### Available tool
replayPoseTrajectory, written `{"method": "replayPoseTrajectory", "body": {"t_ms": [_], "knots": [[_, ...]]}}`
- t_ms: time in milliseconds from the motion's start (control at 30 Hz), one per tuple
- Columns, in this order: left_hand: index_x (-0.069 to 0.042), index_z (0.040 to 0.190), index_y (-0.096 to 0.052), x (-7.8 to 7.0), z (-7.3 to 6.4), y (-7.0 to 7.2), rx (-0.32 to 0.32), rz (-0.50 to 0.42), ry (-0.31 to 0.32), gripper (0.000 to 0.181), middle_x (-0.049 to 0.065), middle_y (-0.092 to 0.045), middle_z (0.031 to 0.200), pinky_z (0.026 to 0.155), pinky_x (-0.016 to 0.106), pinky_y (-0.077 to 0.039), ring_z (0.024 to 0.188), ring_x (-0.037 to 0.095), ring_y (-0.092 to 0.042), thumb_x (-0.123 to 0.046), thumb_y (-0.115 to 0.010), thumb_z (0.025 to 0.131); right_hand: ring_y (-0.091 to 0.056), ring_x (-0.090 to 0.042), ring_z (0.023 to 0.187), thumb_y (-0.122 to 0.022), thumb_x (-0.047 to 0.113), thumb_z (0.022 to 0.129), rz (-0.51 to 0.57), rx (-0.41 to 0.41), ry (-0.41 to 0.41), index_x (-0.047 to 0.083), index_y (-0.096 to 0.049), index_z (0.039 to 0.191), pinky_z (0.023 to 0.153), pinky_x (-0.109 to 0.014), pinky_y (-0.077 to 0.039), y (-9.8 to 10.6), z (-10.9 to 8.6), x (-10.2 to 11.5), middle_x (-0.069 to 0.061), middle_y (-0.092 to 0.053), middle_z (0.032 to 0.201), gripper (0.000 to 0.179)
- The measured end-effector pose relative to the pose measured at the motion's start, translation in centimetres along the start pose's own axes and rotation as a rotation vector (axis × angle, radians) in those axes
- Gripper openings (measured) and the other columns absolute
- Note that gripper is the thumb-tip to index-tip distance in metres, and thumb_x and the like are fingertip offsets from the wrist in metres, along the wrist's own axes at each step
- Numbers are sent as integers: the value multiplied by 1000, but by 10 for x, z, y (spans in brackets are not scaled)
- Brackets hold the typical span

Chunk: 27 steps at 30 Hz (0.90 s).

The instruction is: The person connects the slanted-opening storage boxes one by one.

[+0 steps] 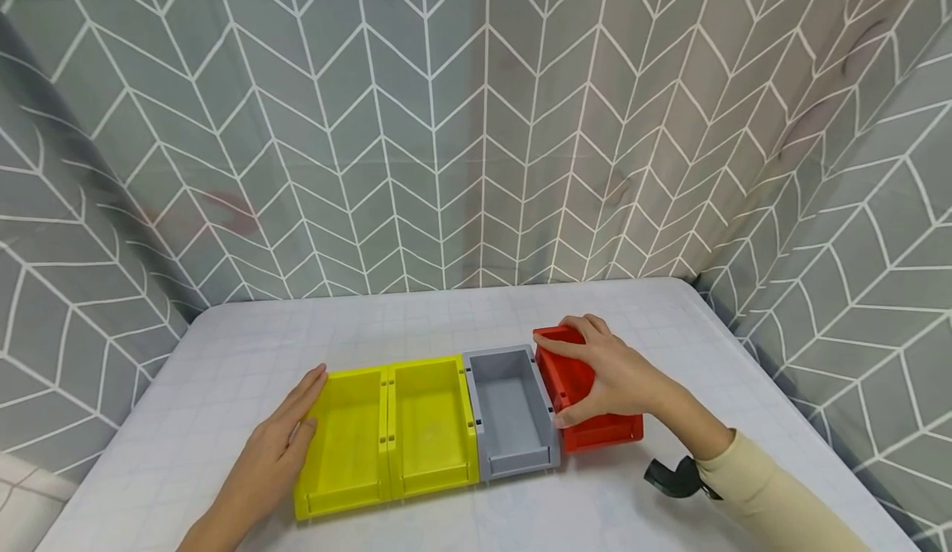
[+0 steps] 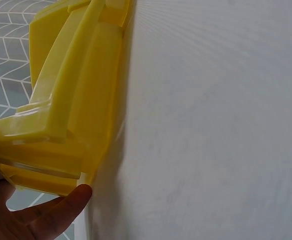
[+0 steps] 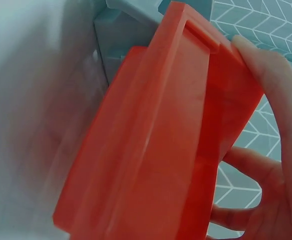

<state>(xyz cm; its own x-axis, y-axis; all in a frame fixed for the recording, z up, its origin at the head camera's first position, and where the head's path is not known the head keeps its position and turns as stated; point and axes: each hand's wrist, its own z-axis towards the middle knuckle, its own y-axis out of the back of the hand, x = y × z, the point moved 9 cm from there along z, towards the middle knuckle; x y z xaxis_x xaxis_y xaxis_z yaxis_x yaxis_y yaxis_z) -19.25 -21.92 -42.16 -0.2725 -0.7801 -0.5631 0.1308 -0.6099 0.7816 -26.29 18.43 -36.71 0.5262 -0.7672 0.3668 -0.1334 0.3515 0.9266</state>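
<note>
Two yellow plastic bins (image 1: 342, 499) and a grey bin (image 1: 521, 463) stand side by side in a row on the table. At the row's right end is a red bin (image 1: 604, 435), leaning at an angle beside the grey one in the right wrist view. My right hand (image 1: 617, 374) grips it across the top, thumb on the rim next to the grey bin, fingers over the far side. Along the outer wall of the leftmost yellow bin lies my left hand (image 1: 271, 444), its fingers extended. The left thumb (image 2: 78, 200) is at that bin's front corner in the left wrist view.
A white cloth with a faint grid covers the table (image 1: 253, 329). Grey curtains (image 1: 461, 122) with white chevron lines hang behind it and at both sides. A black curved strap-like piece (image 1: 677, 479) shows beside my right sleeve.
</note>
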Motion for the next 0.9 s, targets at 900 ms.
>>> {"method": "replayPoseTrajectory", "body": {"t_ms": [900], "knots": [[-14, 165, -32, 0, -2, 2, -6, -3, -15, 56, 0, -23, 170, 120, 25, -20, 152, 32, -29, -12, -45, 111, -27, -49, 145, -90, 64, 64, 11, 20, -22, 24, -55, 154, 87, -61, -58, -3, 0, -2, -17, -35, 162, 105]]}}
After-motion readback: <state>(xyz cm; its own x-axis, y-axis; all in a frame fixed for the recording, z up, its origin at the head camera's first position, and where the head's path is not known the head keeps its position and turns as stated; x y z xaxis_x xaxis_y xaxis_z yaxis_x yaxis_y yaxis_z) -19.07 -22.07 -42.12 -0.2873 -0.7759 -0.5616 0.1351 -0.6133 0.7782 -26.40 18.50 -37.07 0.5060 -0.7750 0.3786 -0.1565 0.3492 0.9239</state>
